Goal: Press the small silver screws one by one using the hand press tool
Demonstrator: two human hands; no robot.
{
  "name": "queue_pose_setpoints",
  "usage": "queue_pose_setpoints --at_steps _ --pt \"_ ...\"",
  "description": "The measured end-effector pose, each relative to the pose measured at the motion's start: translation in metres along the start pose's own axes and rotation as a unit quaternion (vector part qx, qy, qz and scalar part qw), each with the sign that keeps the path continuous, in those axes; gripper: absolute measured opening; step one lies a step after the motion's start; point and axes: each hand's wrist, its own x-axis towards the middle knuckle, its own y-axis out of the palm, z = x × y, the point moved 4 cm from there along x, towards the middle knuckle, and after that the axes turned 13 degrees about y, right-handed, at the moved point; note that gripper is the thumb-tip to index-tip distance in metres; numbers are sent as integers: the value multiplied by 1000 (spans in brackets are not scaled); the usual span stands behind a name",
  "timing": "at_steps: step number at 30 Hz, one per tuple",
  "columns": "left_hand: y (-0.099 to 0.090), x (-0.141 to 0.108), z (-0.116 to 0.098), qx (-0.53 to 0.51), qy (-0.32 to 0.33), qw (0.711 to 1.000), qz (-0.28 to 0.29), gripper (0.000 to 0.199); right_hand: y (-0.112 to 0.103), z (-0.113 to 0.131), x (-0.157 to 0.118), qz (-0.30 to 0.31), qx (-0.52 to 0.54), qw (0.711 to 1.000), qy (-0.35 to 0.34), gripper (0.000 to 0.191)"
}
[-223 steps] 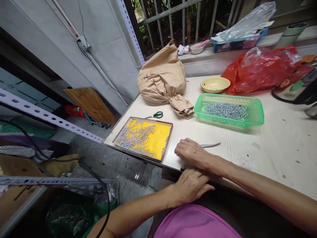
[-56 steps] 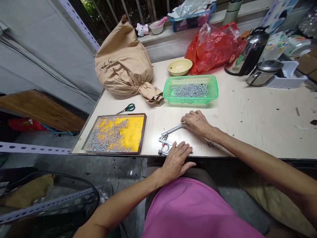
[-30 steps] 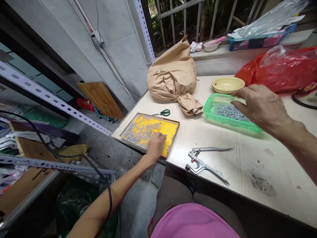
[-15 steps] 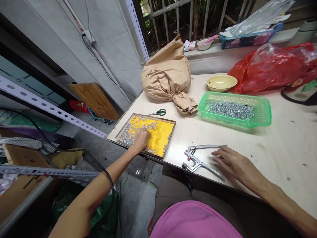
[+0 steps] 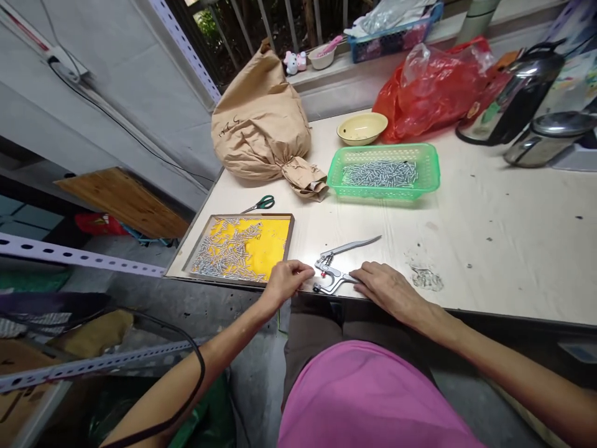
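Silver snap pliers [image 5: 333,274] with a red part and a coil spring lie on the table near its front edge, handles spread. My right hand [image 5: 392,291] has its fingers closed on the end of the lower handle. Just left of the jaws, my left hand [image 5: 286,280] is closed in a pinch; whatever is between the fingertips is too small to make out. To its left, a shallow tray [image 5: 290,239] with a yellow bottom holds many small silver metal pieces [image 5: 224,252], mostly heaped on its left side.
Behind the pliers stands a green basket [image 5: 431,180] of similar metal pieces. Green-handled scissors [image 5: 265,202], a brown paper sack [image 5: 261,124], a cream bowl [image 5: 361,129], a red plastic bag [image 5: 429,93] and a kettle [image 5: 527,93] are also on the table.
My left hand has left the tray and moved right to the pliers' jaws, in a pinch. My right hand has closed on the lower handle. The view has shifted right.
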Motion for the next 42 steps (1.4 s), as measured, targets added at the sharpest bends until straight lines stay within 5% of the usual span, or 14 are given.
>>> queue_pose_setpoints --at_steps 7,18,27,42 --pt "19 12 17 48 -17 998 24 27 4 -7 0 -29 -7 1000 3 19" --pt "24 15 2 108 -50 989 93 30 1 -6 1 -30 -14 999 3 19" --pt "26 13 9 22 -104 987 116 27 0 -6 3 -9 -28 999 21 16" --pt "27 18 8 32 -116 981 151 34 -2 -10 3 -17 -13 1000 0 16"
